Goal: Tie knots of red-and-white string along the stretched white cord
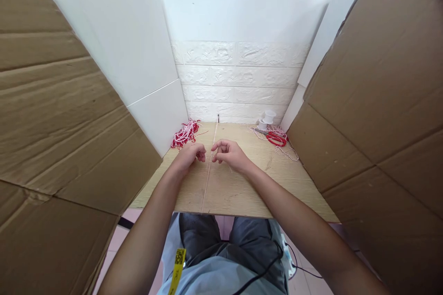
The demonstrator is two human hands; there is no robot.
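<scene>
We are sitting at a light wooden surface [290, 184], and a thin pinkish string [206, 182] is running down the middle of it. The string is starting at a small dark nail [218, 116] by the bottom of the white brick wall [224, 76], and it is coming toward us, slanting a little, all the way to the near edge.

We are holding our two hands over the middle, one on each side of the string. Our left hand [194, 153] is curling in, with its fingers bunching close together near the string. Our right hand [232, 154] is bending its fingers too, and its thumb and pointing finger are making a narrow curve, with the tips sitting right by the string. We are not able to tell if either hand is pinching a thread, because the thread is looking too thin.

Behind our left hand, a messy pile of red and white yarn [186, 133] is lying in the far corner. In the far right corner, scissors with red handles [276, 138] are resting beside some white spools [268, 116], and loose strings [291, 154] are curling around there. Big brown cardboard sheets [377, 101] are standing on both sides of us.
</scene>
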